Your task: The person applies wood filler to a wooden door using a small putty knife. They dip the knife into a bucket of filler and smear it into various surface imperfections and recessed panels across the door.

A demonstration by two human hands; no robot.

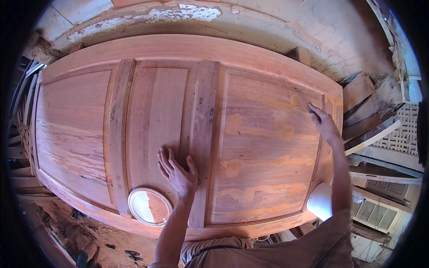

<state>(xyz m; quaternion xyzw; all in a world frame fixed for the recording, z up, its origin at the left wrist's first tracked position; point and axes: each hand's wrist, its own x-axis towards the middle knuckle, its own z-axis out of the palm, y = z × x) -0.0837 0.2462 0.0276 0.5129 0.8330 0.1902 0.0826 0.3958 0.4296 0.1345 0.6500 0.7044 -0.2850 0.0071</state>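
Observation:
A large panelled wooden door (178, 49) lies flat in front of me, its right panel smeared with orange filler patches (268, 129). My left hand (178, 172) rests flat on the door, fingers spread, beside the middle upright rail. My right hand (322, 123) reaches to the far right edge of the right panel and presses a small dark tool (313, 112) against the wood. A round white lid (149, 206) holding orange paste sits on the door near its front edge, left of my left forearm.
A white container (321, 202) stands at the door's front right corner, under my right arm. Stacked timber and frames (371, 129) crowd the right side. A rough plastered wall (250, 27) runs behind the door. Sawdust and debris cover the floor (89, 236) at lower left.

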